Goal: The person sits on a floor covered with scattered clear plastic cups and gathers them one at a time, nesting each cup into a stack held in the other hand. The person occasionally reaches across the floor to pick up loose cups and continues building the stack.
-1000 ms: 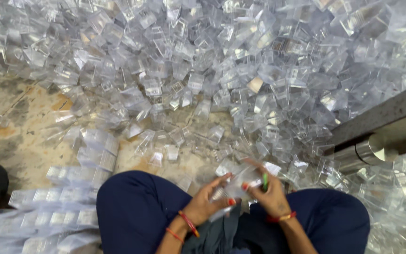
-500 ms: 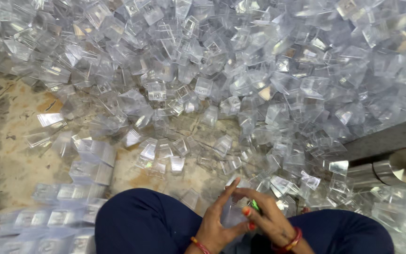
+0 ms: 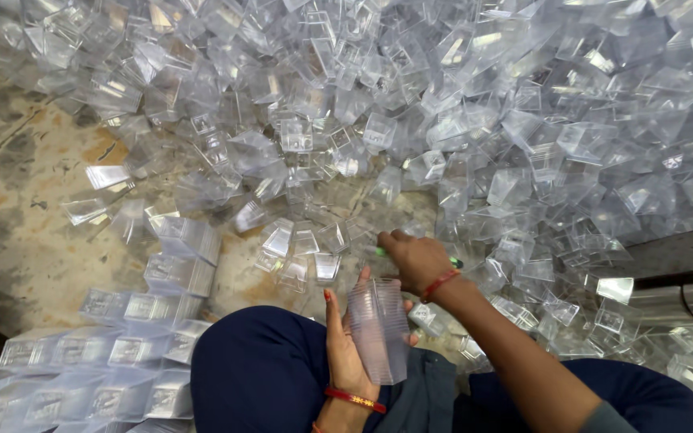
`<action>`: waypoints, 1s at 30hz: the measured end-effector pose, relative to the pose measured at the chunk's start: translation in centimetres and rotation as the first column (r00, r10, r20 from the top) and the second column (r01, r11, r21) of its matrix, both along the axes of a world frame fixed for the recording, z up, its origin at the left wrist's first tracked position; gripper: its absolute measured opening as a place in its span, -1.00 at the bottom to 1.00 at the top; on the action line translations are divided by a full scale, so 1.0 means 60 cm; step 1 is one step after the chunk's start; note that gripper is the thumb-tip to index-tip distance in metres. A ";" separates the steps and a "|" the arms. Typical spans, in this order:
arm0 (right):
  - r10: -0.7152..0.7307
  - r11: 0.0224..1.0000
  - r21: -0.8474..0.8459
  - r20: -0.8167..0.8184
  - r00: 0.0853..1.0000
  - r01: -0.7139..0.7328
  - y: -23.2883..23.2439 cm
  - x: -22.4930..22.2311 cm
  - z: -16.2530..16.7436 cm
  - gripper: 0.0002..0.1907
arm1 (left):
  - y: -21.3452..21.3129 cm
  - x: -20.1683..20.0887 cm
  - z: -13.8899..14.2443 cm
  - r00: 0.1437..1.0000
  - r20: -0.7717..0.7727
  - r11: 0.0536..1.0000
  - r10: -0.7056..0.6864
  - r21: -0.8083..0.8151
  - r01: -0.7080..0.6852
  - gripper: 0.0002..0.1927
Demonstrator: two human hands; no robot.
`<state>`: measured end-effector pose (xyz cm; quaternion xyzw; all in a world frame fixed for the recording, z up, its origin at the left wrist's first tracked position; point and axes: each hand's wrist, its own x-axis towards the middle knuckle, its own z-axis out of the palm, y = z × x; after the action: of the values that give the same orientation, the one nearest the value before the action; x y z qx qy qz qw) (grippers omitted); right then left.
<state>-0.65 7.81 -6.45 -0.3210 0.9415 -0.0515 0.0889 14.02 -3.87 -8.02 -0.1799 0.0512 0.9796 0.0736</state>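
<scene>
My left hand [image 3: 345, 341] holds a nested stack of clear plastic cups [image 3: 378, 329] upright over my lap, fingers wrapped on its left side. My right hand [image 3: 415, 258] is stretched forward over the floor, gripping a thin green tool [image 3: 452, 262] and reaching down among the loose clear cups [image 3: 306, 240] at the near edge of the pile. A red band sits on each wrist. My knees in dark blue cloth [image 3: 262, 369] fill the bottom of the view.
A huge heap of clear square plastic cups [image 3: 459, 104] covers the floor ahead and to the right. Rows of stacked cups [image 3: 114, 353] lie at the lower left. Bare stained floor [image 3: 18, 208] shows at left. A metal bar [image 3: 683, 297] crosses at right.
My right hand has left the stack in my lap and reached forward to the loose cups. My left hand now holds the stack alone. The view has tilted forward.
</scene>
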 end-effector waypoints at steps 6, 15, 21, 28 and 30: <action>-0.335 0.794 -0.378 0.382 0.862 0.476 0.072 0.008 0.065 -0.51 | 0.001 0.001 0.004 0.995 -0.084 0.997 -0.061 -0.062 0.056 -0.23; 0.062 0.946 -0.301 0.520 0.852 0.115 0.101 0.065 0.115 -0.60 | 0.020 0.021 0.039 0.913 -0.085 0.668 -0.398 -0.710 0.225 -0.21; -0.197 0.811 -0.405 0.490 0.849 0.422 0.044 0.021 0.098 -0.60 | 0.016 0.007 0.017 0.994 -0.039 0.884 -0.103 -0.461 0.074 -0.36; 0.085 0.919 -0.384 -0.030 0.996 -0.090 -0.075 -0.053 0.018 -0.62 | 0.019 0.000 -0.002 1.000 0.022 0.952 -0.020 -0.305 0.026 -0.45; 0.146 0.933 -0.328 -0.031 0.989 -0.148 -0.103 -0.061 0.003 -0.59 | 0.017 -0.002 -0.003 1.000 0.014 0.950 -0.017 -0.310 0.021 -0.44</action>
<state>-4.30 1.63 -6.27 -0.4011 0.8932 -0.2004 0.0345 13.89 -2.83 -8.21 -0.1942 0.2058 0.9576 0.0542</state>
